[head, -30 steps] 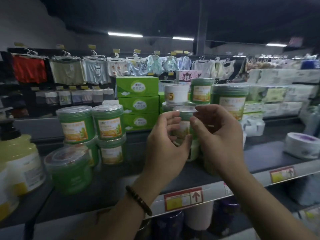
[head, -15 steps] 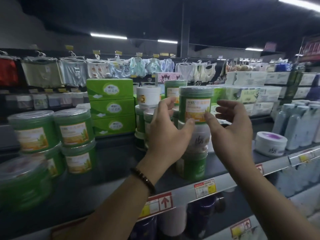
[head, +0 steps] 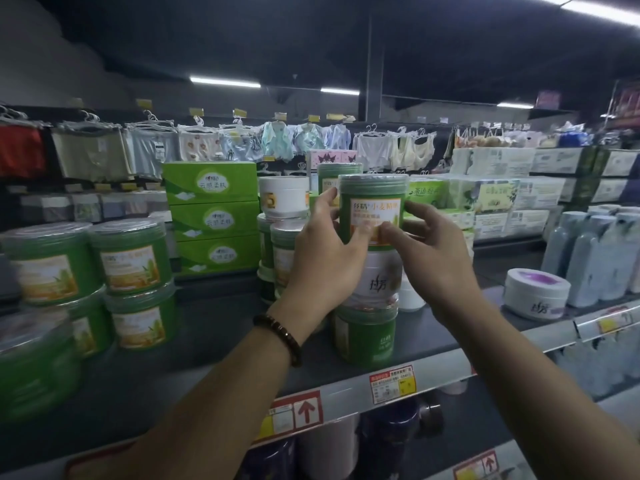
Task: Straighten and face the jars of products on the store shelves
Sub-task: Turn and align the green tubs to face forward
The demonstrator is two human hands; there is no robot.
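Here, left hand (head: 325, 258) wraps green round plastic jar with orange-white label (head: 372, 209) from its 8 o'clock, thumb on label. Right hand (head: 433, 258) grips same jar from 4 o'clock, thumb on label too. Jar upright, label facing out, topping stack: white translucent jar (head: 379, 282) directly beneath, second green jar (head: 365, 337) lowest, standing on dark grey shelf (head: 207, 341). Stacked green tissue boxes (head: 211, 220) at 9 o'clock.

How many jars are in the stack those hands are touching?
3: green top jar between left hand and right hand, white middle jar beneath, green bottom jar on the shelf. None looks hidden.
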